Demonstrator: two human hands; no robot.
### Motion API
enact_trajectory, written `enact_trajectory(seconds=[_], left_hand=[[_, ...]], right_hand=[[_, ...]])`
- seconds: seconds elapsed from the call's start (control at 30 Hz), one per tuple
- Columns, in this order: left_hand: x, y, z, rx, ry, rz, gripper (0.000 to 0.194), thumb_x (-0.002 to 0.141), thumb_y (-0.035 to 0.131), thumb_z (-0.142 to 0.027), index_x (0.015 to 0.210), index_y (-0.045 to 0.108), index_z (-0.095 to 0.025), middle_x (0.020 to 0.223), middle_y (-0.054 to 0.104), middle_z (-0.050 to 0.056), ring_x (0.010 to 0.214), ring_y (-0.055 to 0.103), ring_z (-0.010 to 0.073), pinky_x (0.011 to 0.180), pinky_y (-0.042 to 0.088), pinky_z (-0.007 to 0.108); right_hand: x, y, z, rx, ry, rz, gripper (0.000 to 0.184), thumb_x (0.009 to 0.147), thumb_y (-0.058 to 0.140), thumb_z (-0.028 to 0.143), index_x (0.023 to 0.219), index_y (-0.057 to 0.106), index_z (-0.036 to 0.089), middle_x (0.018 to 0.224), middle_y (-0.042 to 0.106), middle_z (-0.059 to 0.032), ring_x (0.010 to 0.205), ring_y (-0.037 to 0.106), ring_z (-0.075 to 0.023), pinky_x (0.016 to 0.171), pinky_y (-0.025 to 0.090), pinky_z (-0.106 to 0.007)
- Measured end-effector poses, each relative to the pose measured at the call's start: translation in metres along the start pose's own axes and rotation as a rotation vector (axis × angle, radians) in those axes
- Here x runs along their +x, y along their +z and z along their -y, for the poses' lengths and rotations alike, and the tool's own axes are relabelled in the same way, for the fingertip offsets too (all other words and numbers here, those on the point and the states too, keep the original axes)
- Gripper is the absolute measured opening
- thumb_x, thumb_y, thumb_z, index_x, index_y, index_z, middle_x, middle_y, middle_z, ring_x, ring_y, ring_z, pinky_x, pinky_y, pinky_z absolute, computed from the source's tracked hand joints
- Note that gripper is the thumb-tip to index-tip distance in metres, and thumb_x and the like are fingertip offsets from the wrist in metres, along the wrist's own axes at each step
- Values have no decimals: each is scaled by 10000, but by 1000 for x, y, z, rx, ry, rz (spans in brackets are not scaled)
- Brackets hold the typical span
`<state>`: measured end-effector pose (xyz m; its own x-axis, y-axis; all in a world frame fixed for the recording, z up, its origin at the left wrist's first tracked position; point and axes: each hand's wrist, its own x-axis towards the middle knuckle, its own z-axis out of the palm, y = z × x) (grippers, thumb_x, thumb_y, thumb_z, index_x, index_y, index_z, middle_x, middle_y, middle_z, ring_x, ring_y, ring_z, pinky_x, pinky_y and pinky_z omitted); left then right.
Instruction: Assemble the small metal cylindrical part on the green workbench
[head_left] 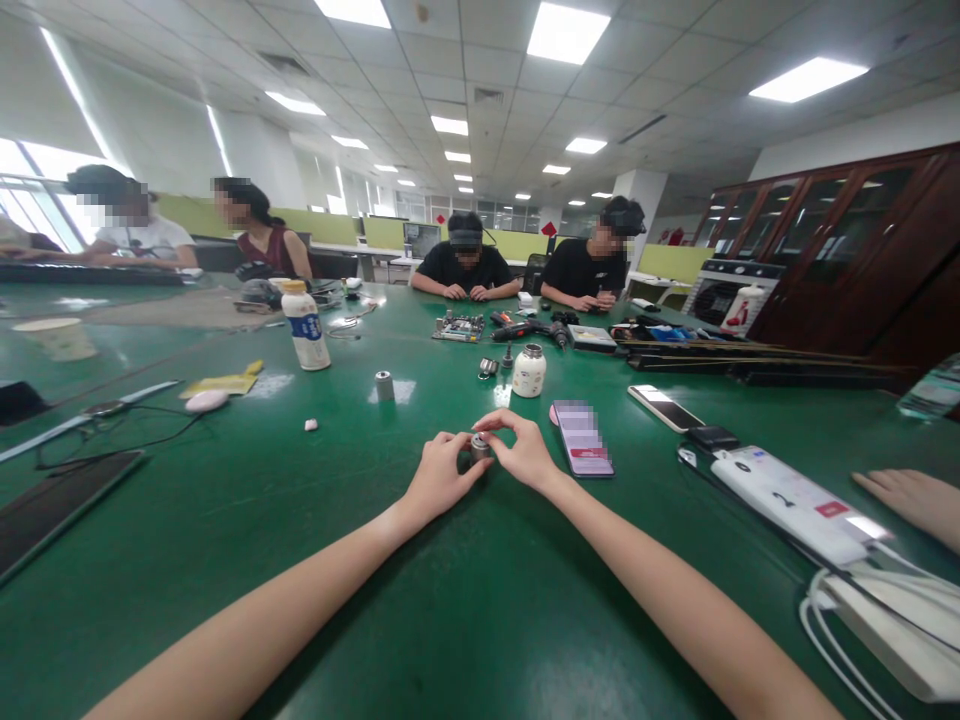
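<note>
At the centre of the frame, a small grey metal cylinder (480, 452) stood upright between the person's hands, just above the green tabletop (465, 610) or on it; contact could not be confirmed. The left hand (441, 472) grasped its side, thumb near the base. The right hand (526, 455) arched over from the right, index finger and thumb closed on its top end; whether a separate part was pinched there could not be told.

A second metal cylinder (384, 386) stood upright left of centre, well apart. Above and right of the hands stood an open cream-coloured jar (529, 374); a lit smartphone (583, 440) lay near the right hand. A labelled bottle (307, 332) stood at upper left. At the right edge, a co-worker's hand (916, 502) rested near a white device marked "2" (784, 500).
</note>
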<state>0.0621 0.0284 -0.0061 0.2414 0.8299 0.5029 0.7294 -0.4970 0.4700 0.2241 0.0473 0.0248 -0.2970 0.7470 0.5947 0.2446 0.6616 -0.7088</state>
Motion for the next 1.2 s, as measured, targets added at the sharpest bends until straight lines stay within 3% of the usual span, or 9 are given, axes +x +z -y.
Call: enact_trajectory(seconds=[0.57, 0.87, 1.0, 1.2], left_hand=[[0, 1, 1, 67, 8, 19, 285, 845, 597, -400, 1054, 630, -210, 877, 693, 55, 867, 612, 242, 795, 440, 392], [0, 3, 4, 72, 29, 22, 294, 863, 563, -426, 1055, 622, -212, 933, 703, 63, 887, 623, 254, 789, 443, 392], [-1, 2, 2, 82, 61, 30, 321, 861, 574, -431, 1071, 621, -192, 916, 698, 73, 883, 621, 256, 827, 429, 414], [-5, 0, -6, 151, 163, 67, 287, 855, 583, -464, 924, 642, -191, 897, 686, 79, 911, 603, 245, 886, 387, 424]], right_hand=[[3, -7, 9, -162, -11, 127, 273, 814, 528, 59, 886, 729, 229, 926, 742, -11, 897, 690, -175, 852, 523, -310], [2, -5, 5, -112, -15, 168, 353, 808, 491, 17, 832, 758, 248, 936, 748, -6, 944, 683, -165, 905, 515, -337], [2, -3, 5, -106, 32, 88, 217, 811, 570, 96, 851, 742, 221, 921, 740, -20, 852, 676, -157, 793, 530, -291], [2, -3, 7, -144, 72, 31, 94, 772, 674, 192, 850, 721, 218, 909, 715, -6, 640, 598, -106, 635, 496, -234]])
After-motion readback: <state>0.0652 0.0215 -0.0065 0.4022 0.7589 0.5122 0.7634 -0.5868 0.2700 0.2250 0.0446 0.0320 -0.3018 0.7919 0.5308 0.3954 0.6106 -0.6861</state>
